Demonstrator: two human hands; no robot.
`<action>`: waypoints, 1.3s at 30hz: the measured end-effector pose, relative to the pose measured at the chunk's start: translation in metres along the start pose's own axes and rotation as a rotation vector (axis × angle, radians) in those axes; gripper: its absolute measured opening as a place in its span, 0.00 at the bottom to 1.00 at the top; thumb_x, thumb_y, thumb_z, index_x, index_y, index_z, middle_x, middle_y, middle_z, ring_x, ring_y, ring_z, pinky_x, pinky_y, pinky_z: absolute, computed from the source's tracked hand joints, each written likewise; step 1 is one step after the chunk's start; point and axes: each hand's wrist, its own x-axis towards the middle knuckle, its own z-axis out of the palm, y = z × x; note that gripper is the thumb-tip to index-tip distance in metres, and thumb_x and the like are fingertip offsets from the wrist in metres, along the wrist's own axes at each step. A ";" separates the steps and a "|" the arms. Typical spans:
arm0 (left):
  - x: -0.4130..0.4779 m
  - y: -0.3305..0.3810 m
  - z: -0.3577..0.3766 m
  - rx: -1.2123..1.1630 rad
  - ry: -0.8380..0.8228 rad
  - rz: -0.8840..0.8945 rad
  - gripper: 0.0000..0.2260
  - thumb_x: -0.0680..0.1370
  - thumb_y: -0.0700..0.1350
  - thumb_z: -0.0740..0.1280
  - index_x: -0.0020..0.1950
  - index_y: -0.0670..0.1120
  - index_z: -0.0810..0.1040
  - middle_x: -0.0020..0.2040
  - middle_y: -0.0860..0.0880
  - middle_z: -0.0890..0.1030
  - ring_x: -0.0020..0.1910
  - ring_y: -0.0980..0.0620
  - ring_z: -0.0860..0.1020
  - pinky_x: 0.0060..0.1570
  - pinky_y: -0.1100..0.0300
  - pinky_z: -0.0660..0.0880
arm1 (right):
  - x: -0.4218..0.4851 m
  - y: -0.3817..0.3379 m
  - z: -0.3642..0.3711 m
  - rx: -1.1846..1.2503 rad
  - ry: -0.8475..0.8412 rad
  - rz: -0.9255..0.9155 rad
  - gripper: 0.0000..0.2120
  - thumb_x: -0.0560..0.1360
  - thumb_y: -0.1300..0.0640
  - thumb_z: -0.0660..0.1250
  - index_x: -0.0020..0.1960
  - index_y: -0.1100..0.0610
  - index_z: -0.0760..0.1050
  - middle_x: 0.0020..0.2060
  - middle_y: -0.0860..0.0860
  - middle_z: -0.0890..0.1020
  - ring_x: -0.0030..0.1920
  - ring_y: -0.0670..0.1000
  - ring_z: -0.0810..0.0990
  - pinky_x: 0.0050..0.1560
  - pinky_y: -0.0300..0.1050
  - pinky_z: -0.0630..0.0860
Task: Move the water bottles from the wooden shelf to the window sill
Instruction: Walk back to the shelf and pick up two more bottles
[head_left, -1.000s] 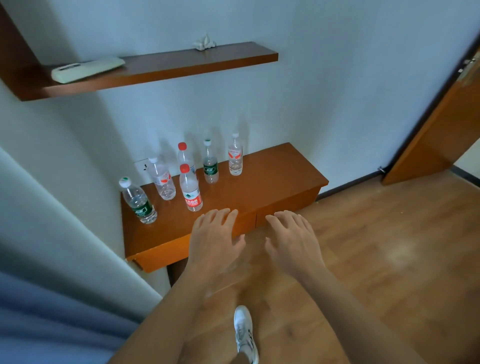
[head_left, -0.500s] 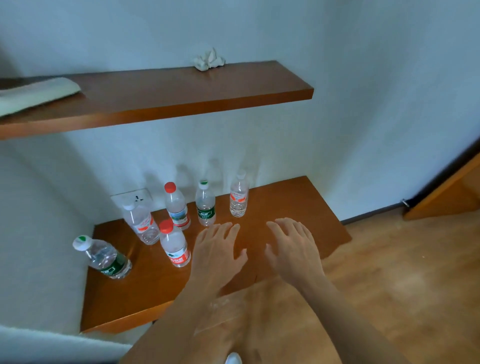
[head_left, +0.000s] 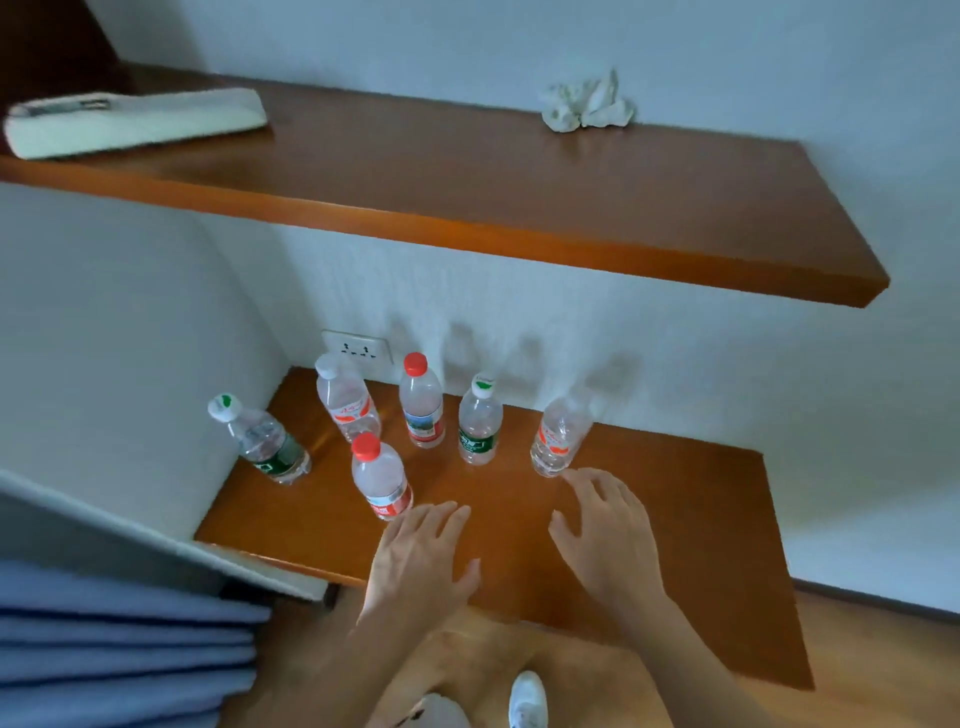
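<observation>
Several clear water bottles stand on the low wooden shelf (head_left: 675, 509). A red-capped bottle (head_left: 382, 478) is nearest, just beyond the fingertips of my left hand (head_left: 421, 561), which is spread and holds nothing. A red-labelled bottle (head_left: 558, 436) stands at the right, just past the fingertips of my right hand (head_left: 605, 535), also empty with fingers apart. Behind are a green-labelled bottle (head_left: 479, 423), a red-capped bottle (head_left: 422, 402), a white-capped bottle (head_left: 347, 400) and a green-labelled bottle (head_left: 262, 441) at the far left. No window sill can be made out.
An upper wooden shelf (head_left: 519, 208) overhangs the bottles, bearing a folded white towel (head_left: 135, 119) and a crumpled white cloth (head_left: 587, 104). A wall socket (head_left: 356, 348) sits behind the bottles. Blue fabric (head_left: 124, 649) fills the lower left. My white shoe (head_left: 527, 699) stands on the wooden floor.
The camera has come closer and lower to the shelf. Both hands have reached forward over the shelf top, the right toward the rightmost bottle, the left toward the front red-capped one.
</observation>
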 end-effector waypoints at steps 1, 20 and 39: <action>-0.003 -0.002 0.004 -0.020 -0.009 -0.044 0.30 0.77 0.66 0.58 0.76 0.58 0.61 0.76 0.57 0.65 0.76 0.53 0.62 0.74 0.49 0.60 | 0.007 0.007 0.001 0.033 -0.015 0.000 0.22 0.76 0.46 0.69 0.68 0.51 0.74 0.64 0.50 0.79 0.65 0.51 0.77 0.66 0.50 0.75; 0.044 -0.087 0.028 -0.591 0.250 -0.600 0.47 0.64 0.57 0.79 0.76 0.48 0.60 0.73 0.46 0.70 0.69 0.45 0.70 0.61 0.51 0.73 | 0.110 0.041 0.067 0.830 -0.120 0.337 0.45 0.62 0.48 0.83 0.72 0.43 0.62 0.65 0.46 0.74 0.65 0.48 0.75 0.65 0.51 0.77; 0.070 -0.058 0.007 -0.803 0.432 -0.450 0.37 0.67 0.53 0.79 0.70 0.51 0.64 0.59 0.49 0.75 0.57 0.49 0.76 0.52 0.58 0.78 | 0.120 0.026 0.038 0.868 -0.004 0.292 0.36 0.63 0.49 0.83 0.65 0.48 0.69 0.55 0.47 0.79 0.57 0.49 0.79 0.60 0.51 0.79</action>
